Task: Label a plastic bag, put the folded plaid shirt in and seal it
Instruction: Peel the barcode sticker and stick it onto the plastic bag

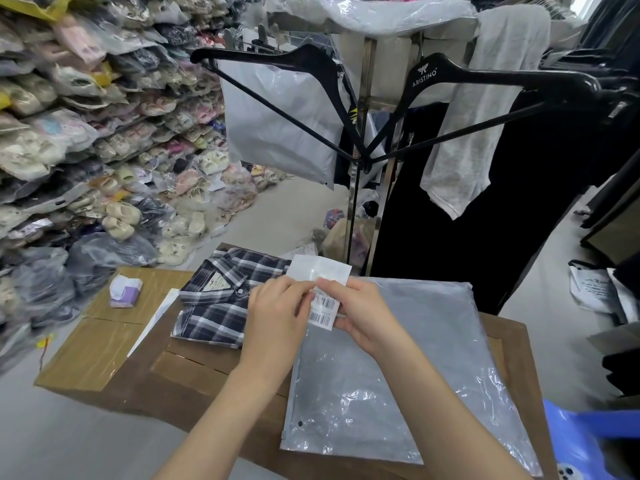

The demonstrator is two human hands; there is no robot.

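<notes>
Head view: both hands, left hand (277, 306) and right hand (360, 306), fingers pinched on a barcode label (323, 308), seemingly peeling it. Plaid shirt (221, 292) lies left of them, plastic bag (398, 372) beneath, tissue pack (125, 291) farther left on the surface (100, 341).

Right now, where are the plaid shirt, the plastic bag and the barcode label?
plaid shirt (214, 306): head view, on its folded front.
plastic bag (415, 358): head view, on its flat middle.
barcode label (323, 308): head view, on its printed face between both hands.

"aristino" in white on black hanger (426, 75), barcode sticker (323, 308) print too small to read
</notes>
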